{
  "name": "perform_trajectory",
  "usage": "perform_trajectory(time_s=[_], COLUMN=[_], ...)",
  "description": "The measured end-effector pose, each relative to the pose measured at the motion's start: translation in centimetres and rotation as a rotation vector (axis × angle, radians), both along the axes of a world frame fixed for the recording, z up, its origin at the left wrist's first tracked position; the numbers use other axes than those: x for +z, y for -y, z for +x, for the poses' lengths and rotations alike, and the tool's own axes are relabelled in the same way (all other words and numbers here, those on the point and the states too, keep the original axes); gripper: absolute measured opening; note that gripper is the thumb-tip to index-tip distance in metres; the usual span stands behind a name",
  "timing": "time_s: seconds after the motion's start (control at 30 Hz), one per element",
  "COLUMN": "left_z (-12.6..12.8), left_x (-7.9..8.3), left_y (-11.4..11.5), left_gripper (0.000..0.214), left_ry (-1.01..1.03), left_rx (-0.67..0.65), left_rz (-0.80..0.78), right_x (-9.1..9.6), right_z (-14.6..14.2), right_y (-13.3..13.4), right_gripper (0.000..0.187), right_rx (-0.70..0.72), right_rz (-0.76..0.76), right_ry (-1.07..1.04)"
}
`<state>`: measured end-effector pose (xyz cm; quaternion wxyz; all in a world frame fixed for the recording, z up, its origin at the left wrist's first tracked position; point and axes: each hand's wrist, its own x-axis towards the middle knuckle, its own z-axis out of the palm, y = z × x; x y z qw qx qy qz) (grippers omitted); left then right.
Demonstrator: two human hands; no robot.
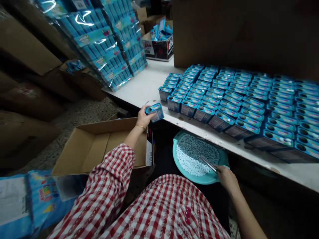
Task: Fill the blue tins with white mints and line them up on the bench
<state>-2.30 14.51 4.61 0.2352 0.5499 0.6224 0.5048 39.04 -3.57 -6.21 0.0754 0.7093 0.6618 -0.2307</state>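
Note:
My left hand (143, 118) holds a small blue tin box (155, 112) just off the white table's (147, 87) front edge, above an open cardboard carton (99, 146). My right hand (227, 179) grips a metal spoon (208, 164) whose tip lies in a teal basin (179, 162) full of small white tablets (191, 156), under the table edge on my lap. Rows of several open blue tin boxes (239, 99) cover the table to the right.
Shrink-wrapped stacks of blue packs (104, 43) lean at the table's far left. A small display box (159, 46) with blue packs stands behind. A large brown carton (244, 33) backs the table. Brown cartons (27, 99) and blue printed sheets (27, 199) lie left.

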Motion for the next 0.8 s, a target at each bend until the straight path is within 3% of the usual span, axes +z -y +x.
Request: perform_trajectory(time_s=[0.1, 0.23, 0.33, 0.4, 0.5, 0.6, 0.67, 0.73, 0.8], left_z=[-0.9, -0.5, 0.2, 0.2, -1.3, -4.6, -7.2, -9.4, -11.0], left_x=[-0.5, -1.1, -1.7, -2.2, -2.6, -2.5, -2.5, -2.8, -3.7], left_y=[-5.4, -11.6, -13.7, -13.1, -8.2, 1.0, 8.4, 15.2, 20.5], left_gripper=[0.045, 0.047, 0.062, 0.072, 0.066, 0.050, 0.051, 0.063, 0.078], left_ry=[0.062, -0.019, -0.108, -0.118, -0.192, -0.361, -0.450, -0.496, -0.430], left_rx=[-0.013, -0.225, -0.180, -0.064, -0.010, 0.016, 0.203, 0.496, 0.796], left_rz=[0.035, 0.005, 0.016, 0.038, 0.040, 0.009, -0.037, -0.103, -0.164], right_x=[-0.8, -1.4, -1.3, -1.4, -2.8, -5.3, -6.7, -7.4, -7.0], right_z=[-0.1, -0.3, -0.3, -0.4, -0.7, -1.1, -1.6, -2.2, -3.0], right_y=[0.6, 1.3, 1.3, 1.0, 0.1, -1.1, -1.9, -2.6, -3.2], right_gripper=[0.039, 0.039, 0.040, 0.042, 0.044, 0.042, 0.040, 0.037, 0.037], right_rx=[-0.021, -0.023, -0.002, 0.018, 0.056, 0.127, 0.184, 0.236, 0.281], right_rz=[0.042, 0.084, 0.098, 0.093, 0.094, 0.098, 0.107, 0.151, 0.230], right_ry=[-0.021, -0.050, -0.077, -0.103, -0.141, -0.166, -0.167, -0.180, -0.226])
